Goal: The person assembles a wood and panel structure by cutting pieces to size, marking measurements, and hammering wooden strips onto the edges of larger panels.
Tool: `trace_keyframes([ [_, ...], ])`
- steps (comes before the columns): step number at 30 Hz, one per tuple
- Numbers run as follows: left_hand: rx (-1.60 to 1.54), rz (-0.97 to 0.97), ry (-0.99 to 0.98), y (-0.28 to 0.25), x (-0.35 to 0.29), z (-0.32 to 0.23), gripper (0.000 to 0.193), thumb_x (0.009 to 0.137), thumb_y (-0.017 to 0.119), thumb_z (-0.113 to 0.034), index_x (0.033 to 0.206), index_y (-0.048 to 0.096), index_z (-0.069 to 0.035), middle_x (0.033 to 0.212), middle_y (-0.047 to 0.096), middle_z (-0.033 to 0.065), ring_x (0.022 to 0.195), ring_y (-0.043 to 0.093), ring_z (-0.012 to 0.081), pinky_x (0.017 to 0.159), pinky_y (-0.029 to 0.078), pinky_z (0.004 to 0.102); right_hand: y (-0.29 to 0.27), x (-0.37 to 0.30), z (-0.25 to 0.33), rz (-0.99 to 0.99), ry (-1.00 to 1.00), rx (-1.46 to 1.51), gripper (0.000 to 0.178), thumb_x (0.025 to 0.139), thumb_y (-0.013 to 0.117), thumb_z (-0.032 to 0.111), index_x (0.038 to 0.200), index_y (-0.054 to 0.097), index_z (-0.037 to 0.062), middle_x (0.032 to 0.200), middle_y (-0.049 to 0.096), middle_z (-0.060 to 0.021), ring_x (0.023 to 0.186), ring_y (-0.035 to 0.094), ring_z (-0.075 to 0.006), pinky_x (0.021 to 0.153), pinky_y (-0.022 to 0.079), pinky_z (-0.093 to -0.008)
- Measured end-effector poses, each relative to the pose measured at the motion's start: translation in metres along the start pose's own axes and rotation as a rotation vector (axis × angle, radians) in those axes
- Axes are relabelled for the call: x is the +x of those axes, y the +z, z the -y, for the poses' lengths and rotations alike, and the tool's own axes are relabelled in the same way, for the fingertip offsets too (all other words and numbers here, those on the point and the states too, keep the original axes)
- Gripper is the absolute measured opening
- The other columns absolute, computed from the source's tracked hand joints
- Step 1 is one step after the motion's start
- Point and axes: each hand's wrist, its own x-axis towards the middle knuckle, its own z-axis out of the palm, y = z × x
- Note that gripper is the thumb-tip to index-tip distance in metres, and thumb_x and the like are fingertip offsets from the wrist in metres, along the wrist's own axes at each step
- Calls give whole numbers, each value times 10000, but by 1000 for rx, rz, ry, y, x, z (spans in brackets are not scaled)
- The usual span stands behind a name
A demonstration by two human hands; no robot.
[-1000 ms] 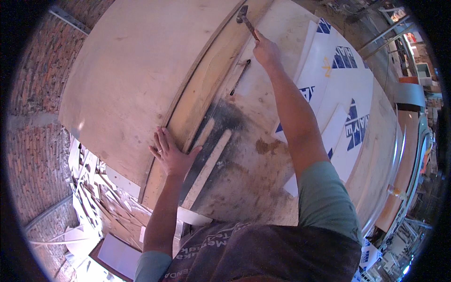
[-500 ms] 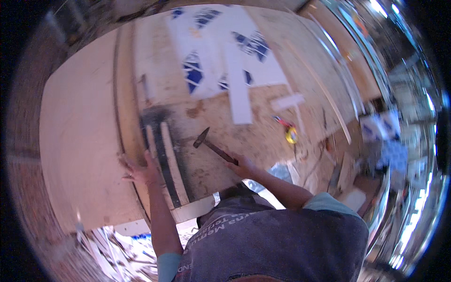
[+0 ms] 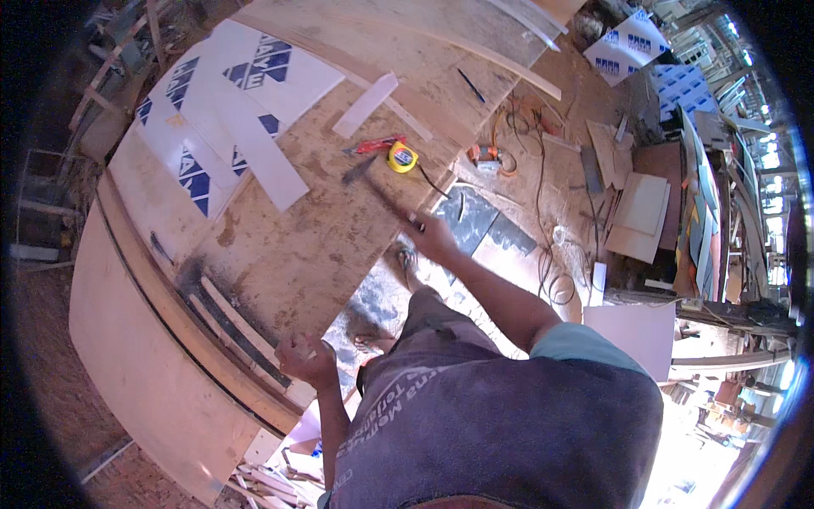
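My right hand (image 3: 432,237) is closed round the handle of a hammer (image 3: 386,198), whose head is slightly blurred and lies over the workbench beside a yellow tape measure (image 3: 402,157). Touching the tape measure is a red-handled tool (image 3: 374,145). My left hand (image 3: 307,360) is at the near edge of the bench, fingers curled in; whether anything is in them I cannot make out. Next to it run narrow light wood strips (image 3: 240,320) with a black strip between them, alongside a long curved wooden edge piece (image 3: 182,327).
White sheets with blue print (image 3: 246,76) and a white strip (image 3: 273,174) lie on the workbench (image 3: 297,246). A dark pen-like stick (image 3: 471,85) rests farther right. An orange power tool (image 3: 485,154), cables and leaning board offcuts (image 3: 640,216) are off the bench's right side.
The view has turned to the right. My left hand has drawn back from the curved edge piece, its spread fingers now curled. The hammer stays in my right hand, its head now near the tape measure.
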Motion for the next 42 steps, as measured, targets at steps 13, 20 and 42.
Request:
trace_keyframes([
  [13,196,282,31,103,36,-136,349,838,754,-208,1133,644,-59,1054,629,97,1004,602,285,868,404,478,-116,251,-132,-169,-84,-261,275,931,540,238,1006,694,24,1023,699,-264,990,672,-428,874,523,-515],
  [20,245,219,-65,98,49,-140,321,814,766,-169,1092,663,-47,1020,648,95,950,628,261,882,424,435,38,87,-269,157,872,186,247,948,557,255,1101,650,86,1060,695,-172,992,674,-289,824,539,-449],
  [42,480,416,-84,266,249,-34,1017,681,813,-669,1286,576,113,1169,652,278,1172,576,414,997,468,474,70,86,-329,-250,1382,1675,242,1043,533,299,877,569,127,693,508,-34,617,523,-192,704,526,-417],
])
